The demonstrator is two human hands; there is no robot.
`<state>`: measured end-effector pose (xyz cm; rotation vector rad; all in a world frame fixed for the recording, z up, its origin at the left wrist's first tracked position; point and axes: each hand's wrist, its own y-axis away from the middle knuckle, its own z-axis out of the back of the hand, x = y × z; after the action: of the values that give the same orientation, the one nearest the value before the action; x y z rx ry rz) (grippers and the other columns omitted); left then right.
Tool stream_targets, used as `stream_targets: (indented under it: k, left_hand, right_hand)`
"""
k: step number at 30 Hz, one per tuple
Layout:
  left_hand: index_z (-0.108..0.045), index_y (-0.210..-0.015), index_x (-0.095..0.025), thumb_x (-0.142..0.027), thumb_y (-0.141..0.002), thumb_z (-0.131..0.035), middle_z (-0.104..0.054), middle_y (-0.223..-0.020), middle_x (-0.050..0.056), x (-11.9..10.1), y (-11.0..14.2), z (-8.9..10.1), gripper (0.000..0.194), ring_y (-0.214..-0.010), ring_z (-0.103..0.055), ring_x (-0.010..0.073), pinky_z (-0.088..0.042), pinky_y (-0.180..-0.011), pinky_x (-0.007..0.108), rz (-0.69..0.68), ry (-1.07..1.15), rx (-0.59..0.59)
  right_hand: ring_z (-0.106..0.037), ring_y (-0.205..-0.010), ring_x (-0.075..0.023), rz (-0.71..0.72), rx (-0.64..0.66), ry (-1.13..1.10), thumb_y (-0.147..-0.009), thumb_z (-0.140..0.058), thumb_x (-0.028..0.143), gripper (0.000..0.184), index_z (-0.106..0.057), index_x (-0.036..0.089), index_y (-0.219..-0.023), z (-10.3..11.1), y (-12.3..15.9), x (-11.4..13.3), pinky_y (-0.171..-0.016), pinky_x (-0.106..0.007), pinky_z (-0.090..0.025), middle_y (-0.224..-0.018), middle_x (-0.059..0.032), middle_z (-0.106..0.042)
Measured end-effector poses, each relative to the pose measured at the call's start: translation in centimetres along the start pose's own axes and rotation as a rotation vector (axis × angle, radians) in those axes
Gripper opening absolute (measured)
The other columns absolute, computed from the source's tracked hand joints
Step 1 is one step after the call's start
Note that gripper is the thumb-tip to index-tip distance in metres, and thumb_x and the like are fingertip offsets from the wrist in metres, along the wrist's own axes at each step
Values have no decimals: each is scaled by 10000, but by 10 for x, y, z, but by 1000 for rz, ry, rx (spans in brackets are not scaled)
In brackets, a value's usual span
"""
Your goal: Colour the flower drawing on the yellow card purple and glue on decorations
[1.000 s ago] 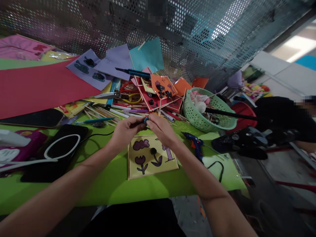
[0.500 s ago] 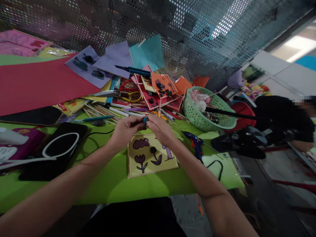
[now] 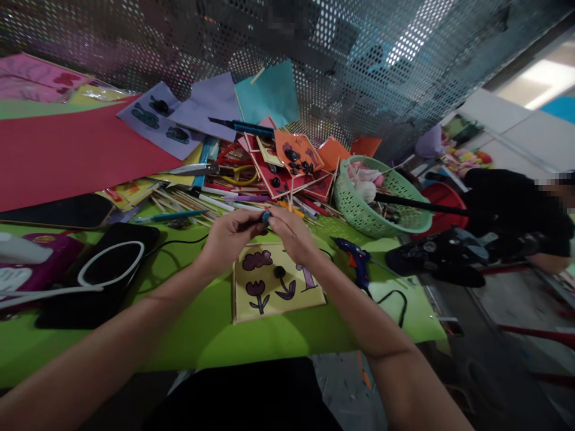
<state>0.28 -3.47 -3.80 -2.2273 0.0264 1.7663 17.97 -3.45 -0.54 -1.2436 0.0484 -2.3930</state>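
Observation:
A small blue piece (image 3: 266, 216), too small to name, is pinched between the fingertips of my two hands. My left hand (image 3: 229, 236) comes at it from the left, fingers closed. On the other side, my right hand (image 3: 291, 234) is also closed round it. Just below the hands lies a yellow card (image 3: 269, 305) with stick edging, drawn with flowers and a cloud shape; a dark round bead-like piece (image 3: 279, 272) sits on one flower. My right wrist covers the card's upper right part.
A blue glue gun (image 3: 357, 260) lies right of the card, near a green basket (image 3: 359, 209). Behind are wooden sticks (image 3: 184, 200), scissors (image 3: 193, 170) and coloured papers (image 3: 81, 146). A black phone-like slab (image 3: 112, 269) lies left. A person in black (image 3: 512, 203) is at the right.
Both hands stay almost in place above the card, still pinching the small blue piece, which has shifted very slightly. Nothing else has visibly moved.

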Motion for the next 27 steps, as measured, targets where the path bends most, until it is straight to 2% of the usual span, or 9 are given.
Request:
stream_targets:
  k: [6,12,19,23,27]
  left_hand:
    - [-846,-889,-195,-511,-686,-962,-798,-873,46,1,-3,1,394,-819,-740,205,-654,-876,396,70,76,-1]
    - [-850,-903,-202,-447,-714,-952,-793,-941,50,2,-2,1,325,-839,-736,197,-662,-856,386,11,54,-8]
    - [-847,-895,-205,-472,-702,-959,-795,-890,43,3,-2,1,348,-817,-731,188,-656,-878,386,65,89,3]
    - [-852,-893,-204,-450,-682,-976,-795,-890,39,2,-4,2,347,-826,-737,190,-656,-900,391,72,115,1]
    - [-860,-931,-204,-416,-735,-948,-801,-943,51,0,-3,3,302,-854,-744,192,-662,-923,405,43,113,11]
  right_hand:
    - [-454,-775,-190,-24,-4,-113,-1015,-436,408,275,-395,257,-789,0,1,1,-725,-336,-359,-783,15,-460]
    - [-424,-751,-186,-45,-29,-191,-1016,-455,452,319,-388,261,-770,-1,1,3,-704,-330,-356,-767,21,-416]
    - [-394,-715,-183,-34,-22,-256,-976,-464,381,281,-379,262,-736,-2,1,3,-691,-335,-341,-731,31,-387]
    - [-394,-702,-181,-45,-8,-289,-1002,-466,393,312,-383,260,-732,1,1,4,-690,-335,-344,-721,35,-385]
    - [-372,-690,-175,-103,-11,-396,-992,-482,458,351,-396,257,-717,-3,1,2,-680,-332,-336,-720,31,-385]
